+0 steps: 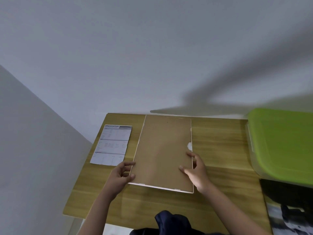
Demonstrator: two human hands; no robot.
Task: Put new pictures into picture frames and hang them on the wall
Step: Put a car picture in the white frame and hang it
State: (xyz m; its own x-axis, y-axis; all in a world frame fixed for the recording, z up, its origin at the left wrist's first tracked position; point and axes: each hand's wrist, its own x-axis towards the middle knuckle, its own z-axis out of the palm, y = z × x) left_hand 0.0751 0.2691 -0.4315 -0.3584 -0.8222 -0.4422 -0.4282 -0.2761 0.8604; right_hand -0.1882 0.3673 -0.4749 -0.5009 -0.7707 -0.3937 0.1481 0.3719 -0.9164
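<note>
Clearly "SPECIFICATION" sheet, frame facedown

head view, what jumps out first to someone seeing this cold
A brown frame back lies face down mid-table, with the left hand at its near left edge and the right hand on its right edge. A bright green lid sits far right; a printed sheet lies left of the frame.

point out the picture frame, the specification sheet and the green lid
picture frame [163, 150], head view, middle of its brown backing board
specification sheet [111, 145], head view, centre of the printed page
green lid [282, 143], head view, middle of its top surface
</note>
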